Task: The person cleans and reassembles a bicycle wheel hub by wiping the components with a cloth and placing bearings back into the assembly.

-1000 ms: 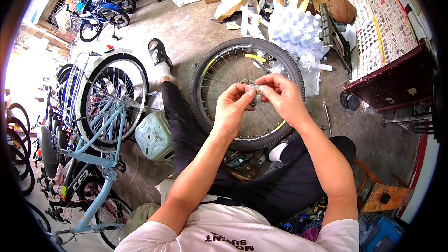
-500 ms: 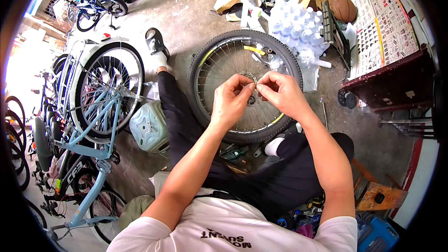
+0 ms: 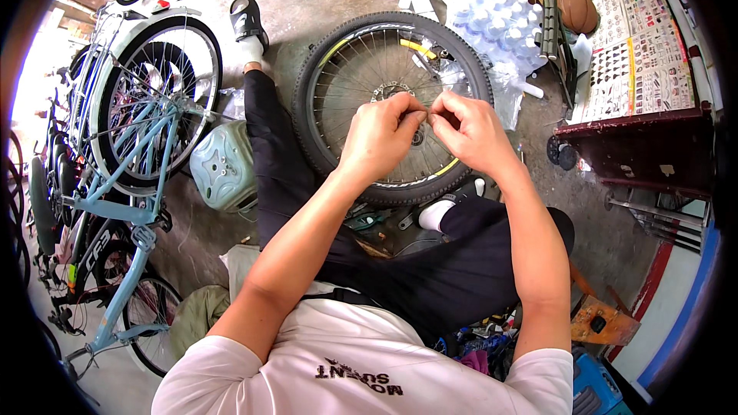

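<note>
My left hand (image 3: 382, 134) and my right hand (image 3: 470, 134) are raised close together over a bicycle wheel (image 3: 302, 100). In both, thumb and fingers press together in a pinch, fingertips facing each other. Whatever sits in the pinches is too small or hidden to name. The wheel has a knobbly black tyre and a dark rim with yellow-green marks. It is between my legs and beyond, and its tilt is unclear. Its brake disc (image 3: 393, 88) shows just beyond my left fingers, its hub (image 3: 417, 138) below the gap between my hands. A yellow strip (image 3: 417, 48) shows through the far spokes.
A light blue bicycle (image 3: 146, 215) stands at the left with others behind it. Near my left leg is a pale green stool (image 3: 223, 165). Bottles in plastic wrap (image 3: 492, 27) lie beyond the wheel. A dark red cabinet (image 3: 638, 146) is at the right; tools (image 3: 369, 220) lie below the wheel.
The view has shifted, so the wheel and floor things sit higher and further left in the picture. My fingertips, together before, now show a slight gap. Both hands stay pinched.
</note>
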### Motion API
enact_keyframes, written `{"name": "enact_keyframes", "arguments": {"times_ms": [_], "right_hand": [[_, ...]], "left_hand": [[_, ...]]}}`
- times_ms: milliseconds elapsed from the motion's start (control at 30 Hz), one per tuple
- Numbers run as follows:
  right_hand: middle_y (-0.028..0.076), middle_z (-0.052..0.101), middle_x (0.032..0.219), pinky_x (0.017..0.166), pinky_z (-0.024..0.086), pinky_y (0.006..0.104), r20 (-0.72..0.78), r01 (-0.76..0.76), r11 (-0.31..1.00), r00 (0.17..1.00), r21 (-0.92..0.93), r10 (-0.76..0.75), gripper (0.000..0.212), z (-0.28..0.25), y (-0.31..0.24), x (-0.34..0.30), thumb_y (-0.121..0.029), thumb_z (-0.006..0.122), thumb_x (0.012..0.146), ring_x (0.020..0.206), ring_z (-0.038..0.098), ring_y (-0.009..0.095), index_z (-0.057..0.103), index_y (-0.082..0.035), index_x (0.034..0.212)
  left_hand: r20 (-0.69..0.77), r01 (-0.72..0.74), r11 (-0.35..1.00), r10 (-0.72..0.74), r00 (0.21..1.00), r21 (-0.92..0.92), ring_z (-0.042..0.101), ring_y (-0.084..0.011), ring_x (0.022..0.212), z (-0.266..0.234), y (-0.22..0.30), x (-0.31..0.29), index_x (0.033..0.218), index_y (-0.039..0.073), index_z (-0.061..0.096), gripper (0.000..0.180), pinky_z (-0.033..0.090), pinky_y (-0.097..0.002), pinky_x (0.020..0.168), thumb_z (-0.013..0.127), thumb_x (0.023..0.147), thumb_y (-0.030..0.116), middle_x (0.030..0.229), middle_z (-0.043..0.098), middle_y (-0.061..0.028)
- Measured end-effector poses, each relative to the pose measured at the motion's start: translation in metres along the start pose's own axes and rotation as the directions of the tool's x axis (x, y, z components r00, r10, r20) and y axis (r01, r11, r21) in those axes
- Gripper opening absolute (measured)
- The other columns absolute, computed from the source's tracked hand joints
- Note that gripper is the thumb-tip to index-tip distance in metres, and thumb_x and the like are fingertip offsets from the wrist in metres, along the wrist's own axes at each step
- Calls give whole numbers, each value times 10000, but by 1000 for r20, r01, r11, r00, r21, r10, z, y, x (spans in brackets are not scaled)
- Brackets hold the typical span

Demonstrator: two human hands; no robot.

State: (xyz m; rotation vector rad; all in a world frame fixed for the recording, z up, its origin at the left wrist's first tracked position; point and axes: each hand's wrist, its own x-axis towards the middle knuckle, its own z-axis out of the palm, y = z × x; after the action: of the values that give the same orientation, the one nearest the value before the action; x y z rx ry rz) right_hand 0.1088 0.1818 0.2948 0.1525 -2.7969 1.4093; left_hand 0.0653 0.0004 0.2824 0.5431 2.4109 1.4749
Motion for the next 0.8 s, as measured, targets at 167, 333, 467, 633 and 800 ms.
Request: {"name": "enact_keyframes", "arguments": {"times_ms": [167, 333, 467, 633, 800], "right_hand": [[143, 574, 709, 588, 443, 403, 11, 181, 967, 983, -180, -182, 93, 1, 2, 3, -72, 627, 817, 637, 575, 327, 561, -9, 831], [114, 531, 697, 631, 433, 413, -21, 354, 909, 930, -219, -367, 87, 2, 3, 12, -46, 633, 772, 669, 547, 320, 547, -39, 782], [98, 511, 687, 632, 421, 412, -25, 419, 862, 896, -286, -444, 126, 3, -5, 14, -49, 658, 763, 664, 524, 321, 533, -44, 755], [89, 555, 696, 604, 430, 388, -213, 351, 924, 901, -152, -377, 148, 11, 3, 19, -179, 664, 886, 624, 544, 267, 582, -59, 856], [23, 510, 649, 564, 377, 301, 51, -141, 887, 990, 439, 132, 349, -2, 29, 15, -368, 551, 1024, 598, 461, 105, 609, -44, 908]], "left_hand": [[-61, -179, 976, 188, 980, 127, 682, -354, 711, 0, 1, -1, 907, 1, 681, 100, 522, -398, 641, 656, 858, 84, 782, 680, -195], [-118, -60, 998, 60, 991, 2, 669, -339, 691, 0, 3, 0, 847, 32, 689, 81, 510, -407, 633, 657, 828, 104, 775, 677, -177], [-84, 81, 993, -88, 993, -87, 658, -224, 624, 1, -2, 2, 839, 9, 687, 101, 494, -358, 597, 672, 838, 110, 701, 668, -146], [-7, 152, 799, -191, 982, -582, 596, -62, 680, 0, -12, 5, 950, 2, 684, 134, 461, -243, 553, 659, 946, 134, 760, 659, -16], [-10, 152, 816, -190, 982, -558, 589, -60, 679, 4, -4, 4, 983, 8, 683, 133, 471, -235, 546, 647, 961, 134, 780, 665, -19]]}}
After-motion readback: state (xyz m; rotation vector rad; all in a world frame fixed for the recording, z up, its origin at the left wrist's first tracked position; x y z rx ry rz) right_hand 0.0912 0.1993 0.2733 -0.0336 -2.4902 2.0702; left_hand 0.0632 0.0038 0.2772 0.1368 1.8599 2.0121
